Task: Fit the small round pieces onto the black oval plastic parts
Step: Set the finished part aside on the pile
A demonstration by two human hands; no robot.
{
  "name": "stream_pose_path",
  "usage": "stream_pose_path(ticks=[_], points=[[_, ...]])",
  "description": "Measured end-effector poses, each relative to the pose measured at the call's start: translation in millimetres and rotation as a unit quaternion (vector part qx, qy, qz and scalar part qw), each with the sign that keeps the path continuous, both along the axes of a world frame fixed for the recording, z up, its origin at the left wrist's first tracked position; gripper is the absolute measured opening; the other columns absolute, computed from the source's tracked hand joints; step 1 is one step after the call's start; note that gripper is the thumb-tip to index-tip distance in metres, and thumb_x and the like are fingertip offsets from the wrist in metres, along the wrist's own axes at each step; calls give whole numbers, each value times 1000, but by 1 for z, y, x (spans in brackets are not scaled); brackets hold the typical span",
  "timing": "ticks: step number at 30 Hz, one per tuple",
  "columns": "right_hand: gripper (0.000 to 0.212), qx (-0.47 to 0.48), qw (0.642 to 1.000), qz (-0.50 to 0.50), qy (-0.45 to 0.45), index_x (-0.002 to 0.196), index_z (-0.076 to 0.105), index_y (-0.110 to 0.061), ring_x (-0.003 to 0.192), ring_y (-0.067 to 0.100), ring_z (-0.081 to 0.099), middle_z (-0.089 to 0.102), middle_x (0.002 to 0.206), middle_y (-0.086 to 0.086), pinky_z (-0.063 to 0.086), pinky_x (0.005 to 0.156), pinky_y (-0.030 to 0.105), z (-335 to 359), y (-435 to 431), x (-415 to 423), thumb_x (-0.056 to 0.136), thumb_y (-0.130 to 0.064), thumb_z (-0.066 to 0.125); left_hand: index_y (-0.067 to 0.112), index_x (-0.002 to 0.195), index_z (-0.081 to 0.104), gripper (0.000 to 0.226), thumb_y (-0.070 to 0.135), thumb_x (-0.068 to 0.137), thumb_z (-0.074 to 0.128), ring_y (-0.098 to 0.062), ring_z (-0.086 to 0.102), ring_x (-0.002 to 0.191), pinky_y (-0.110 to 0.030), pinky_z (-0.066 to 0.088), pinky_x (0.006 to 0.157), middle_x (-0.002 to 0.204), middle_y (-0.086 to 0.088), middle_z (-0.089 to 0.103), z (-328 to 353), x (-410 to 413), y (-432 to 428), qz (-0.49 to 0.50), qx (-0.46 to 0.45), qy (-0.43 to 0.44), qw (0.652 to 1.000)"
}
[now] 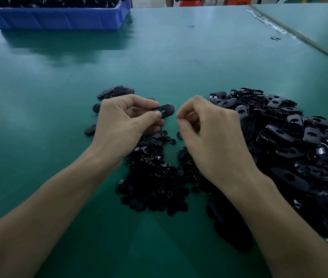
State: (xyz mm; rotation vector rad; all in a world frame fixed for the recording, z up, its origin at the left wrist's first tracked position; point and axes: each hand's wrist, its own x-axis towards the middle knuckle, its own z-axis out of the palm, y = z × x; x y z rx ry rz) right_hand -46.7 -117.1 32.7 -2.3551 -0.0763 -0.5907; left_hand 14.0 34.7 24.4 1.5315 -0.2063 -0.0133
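Black oval part (165, 110) pinched in left hand (119, 123); right hand (209, 133) curled, holding something or nothing, cannot tell.

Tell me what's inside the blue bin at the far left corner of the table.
The blue bin holds a heap of black parts, piled up to its rim. They are too dark and distant to identify. The bin's wall hides everything lower down.
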Motion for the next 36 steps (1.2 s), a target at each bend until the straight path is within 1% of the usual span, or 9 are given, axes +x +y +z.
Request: stream_pose_path(ticks=[3,5,11,14,16,20,23,28,36], points=[[15,62,998,-22,-20,105,73,-20,75,4,64,66,72,-15,51,77,20,0,-5,1,91,-16,70,9,82,71,16,-8,84,71,-21,74,67,-24,58,62,74,-10,75,0,-3,-2,-21,21,-24,999],[15,101,994,-18,-22,103,77,-19,76,-2,66,70,79,-15,54,77,16,0,-6,2,89,-14,73,10,84,71,17,-7,84,71,-22,75,69,-23,58,61,77,-9,76,0,-5,-3,-31,35,-45,998],[13,172,985,13,11,87,73,-25,69,6,70,72,73,-12,60,70,30,-1,-11,3,89,-11,73,14,87,70,18,-4,85,71,-20,75,71,-23,58,62,76,-3,75,2,-7,-3,-45,50,-68,995],[12,183,983,20,18,86,75,-26,62,1,65,69,69,-15,48,60,12,0,-12,3,88,-14,75,14,87,71,19,-4,85,72,-23,75,72,-25,58,65,77,-5,75,3,-7,-3,-48,43,-65,996],[11,187,982,16,12,87,77,-26,58,0,60,67,66,-15,43,57,8,0,-13,2,87,-15,76,13,88,71,18,-5,84,72,-24,75,73,-26,59,65,78,-7,75,3,-8,-3,-51,42,-65,996],[14,166,986,14,11,96,78,-24,67,4,67,71,73,-12,55,67,20,0,-12,3,91,-13,72,11,88,71,19,-8,83,72,-23,75,72,-26,59,65,76,-7,76,4,-9,-4,-58,46,-63,995],[17,169,985,18,16,103,74,-25,69,6,66,67,73,-13,56,71,25,1,-12,2,92,-13,70,11,87,72,21,-9,82,72,-21,75,70,-26,60,66,75,-6,76,5,-10,-6,-61,50,-62,995],[18,156,987,20,27,87,68,-29,74,4,68,69,76,-12,57,72,26,3,-13,2,89,-13,73,11,89,73,21,-9,81,72,-16,74,68,-25,60,67,76,-5,76,7,-12,-7,-69,59,-70,993],[18,148,989,17,28,86,71,-28,70,6,67,69,73,-12,55,68,28,4,-13,0,90,-11,72,18,87,73,28,-9,80,73,-17,74,70,-28,61,69,78,-3,77,7,-14,-9,-64,82,-93,990]])
